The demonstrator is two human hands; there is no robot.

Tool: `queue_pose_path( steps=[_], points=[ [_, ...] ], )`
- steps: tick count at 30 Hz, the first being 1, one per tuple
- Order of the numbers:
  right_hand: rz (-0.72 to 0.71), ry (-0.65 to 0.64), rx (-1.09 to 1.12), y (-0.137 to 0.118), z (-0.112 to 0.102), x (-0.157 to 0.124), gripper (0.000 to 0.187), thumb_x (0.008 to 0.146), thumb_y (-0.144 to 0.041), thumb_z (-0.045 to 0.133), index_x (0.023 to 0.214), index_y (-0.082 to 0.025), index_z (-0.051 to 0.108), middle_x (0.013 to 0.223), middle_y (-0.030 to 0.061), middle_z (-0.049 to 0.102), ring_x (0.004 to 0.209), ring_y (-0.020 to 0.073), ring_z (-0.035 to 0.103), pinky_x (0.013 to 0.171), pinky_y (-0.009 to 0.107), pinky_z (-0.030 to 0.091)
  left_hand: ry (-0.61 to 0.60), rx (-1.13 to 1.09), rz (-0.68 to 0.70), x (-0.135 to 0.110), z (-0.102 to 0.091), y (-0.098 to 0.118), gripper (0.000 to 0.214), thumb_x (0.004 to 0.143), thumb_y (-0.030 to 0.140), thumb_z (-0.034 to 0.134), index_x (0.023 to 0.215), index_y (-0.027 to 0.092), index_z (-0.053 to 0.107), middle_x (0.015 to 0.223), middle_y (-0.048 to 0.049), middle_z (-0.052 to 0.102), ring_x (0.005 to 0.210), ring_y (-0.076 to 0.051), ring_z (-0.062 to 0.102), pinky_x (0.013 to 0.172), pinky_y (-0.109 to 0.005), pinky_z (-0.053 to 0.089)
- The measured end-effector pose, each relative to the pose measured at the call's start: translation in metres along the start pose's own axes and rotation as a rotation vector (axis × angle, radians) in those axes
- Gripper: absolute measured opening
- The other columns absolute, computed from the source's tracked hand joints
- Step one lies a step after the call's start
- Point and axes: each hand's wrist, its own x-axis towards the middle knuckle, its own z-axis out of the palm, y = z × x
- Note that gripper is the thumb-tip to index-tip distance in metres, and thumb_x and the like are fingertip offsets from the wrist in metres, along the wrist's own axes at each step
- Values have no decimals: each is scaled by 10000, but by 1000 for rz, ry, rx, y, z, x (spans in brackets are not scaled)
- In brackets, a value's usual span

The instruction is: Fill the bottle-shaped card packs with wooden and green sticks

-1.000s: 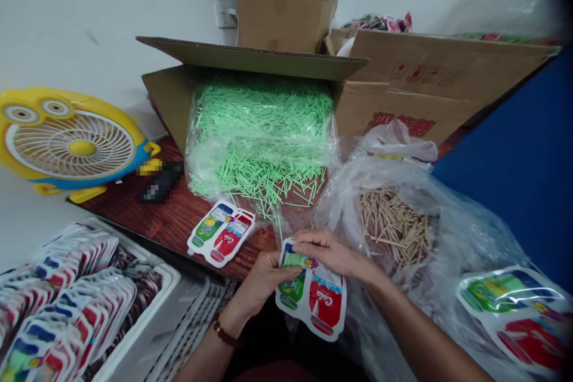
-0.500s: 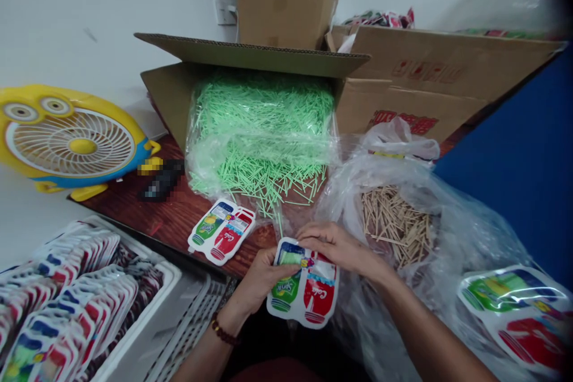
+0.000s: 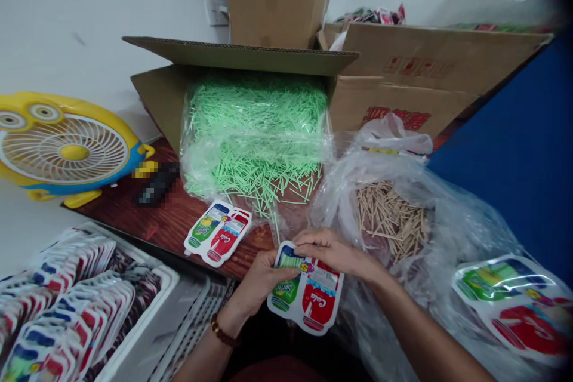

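Dark wood-grain table, yellow-and-blue fan, black object, printed packets, open cardboard box

The held packet looks like smooth printed plastic; the packet at near right is glossy, streaked with glare; the wood-grained tabletop has a faint sheen; the far open carton is matt corrugated cardboard; the right-hand bag is clear, crinkled plastic film; the left fan is smooth plastic.
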Motion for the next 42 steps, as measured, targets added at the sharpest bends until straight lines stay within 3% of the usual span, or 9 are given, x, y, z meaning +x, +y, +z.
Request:
queue_pose_path(
  steps=[3, 8, 12, 17, 22, 27, 35, 42],
  points=[
    [-2, -51, 12, 3, 1, -1, 309, 888, -379, 537, 752, -147, 690, 715, -3, 637, 649, 117, 547, 632, 232, 437, -4, -5, -1, 1, 2, -1, 243, 704, 189, 752, 923, 90, 719, 773, -78, 756, 700, -214, 685, 678, -309, 523],
    [-30, -13, 125, 1, 2, 2, 302, 887, -410, 532, 912, -161, 702, 939, 33, 686, 834, 146, 606, 796, 274, 463, -30, -7, -8, 2, 5, -2, 242, 708, 195, 753, 922, 85, 720, 806, -93, 761, 725, -227, 692, 709, -333, 528],
    [-25, -73, 138, -3, 1, 3, 296, 879, -400, 538, 891, -155, 704, 915, 32, 688, 812, 145, 604, 776, 278, 466, -9, 24, -4, 3, 4, -1, 229, 707, 195, 754, 902, 77, 726, 788, -95, 763, 723, -229, 692, 712, -330, 528],
    [112, 60, 160, -2, -13, -14, 250, 823, -357, 624, 1001, -186, 666, 891, 15, 682, 779, 144, 606, 705, 249, 471, 59, -5, 13, 0, 1, 5, 247, 724, 215, 746, 938, 101, 693, 837, -95, 766, 741, -224, 699, 712, -321, 530],
    [154, 135, -31, 6, -17, -35, 170, 847, -313, 594, 774, -169, 650, 707, -17, 625, 660, 122, 551, 606, 212, 416, 94, 35, 37, 0, 6, 10, 245, 738, 236, 731, 946, 135, 653, 865, -65, 751, 725, -182, 679, 672, -265, 519],
    [126, 189, -104, 0, -10, -40, 171, 863, -309, 577, 777, -172, 636, 680, -32, 585, 627, 102, 494, 564, 195, 360, 115, 151, 139, 1, 21, 8, 344, 681, 227, 782, 983, 162, 631, 892, -25, 727, 779, -166, 657, 711, -244, 515],
    [108, 278, -29, -4, -1, -46, 117, 842, -276, 613, 792, -177, 647, 706, -36, 599, 660, 101, 508, 588, 186, 363, 179, 229, 152, 3, 31, 4, 194, 693, 282, 758, 779, 130, 676, 731, -23, 722, 652, -158, 628, 635, -244, 502],
    [135, 349, -40, 3, -8, -66, 226, 818, -368, 651, 727, -162, 665, 608, -49, 559, 565, 84, 475, 526, 187, 329, 164, 337, 162, 15, 41, -3, 178, 650, 302, 762, 658, 143, 684, 603, 1, 687, 551, -150, 585, 547, -223, 475]
  ],
)
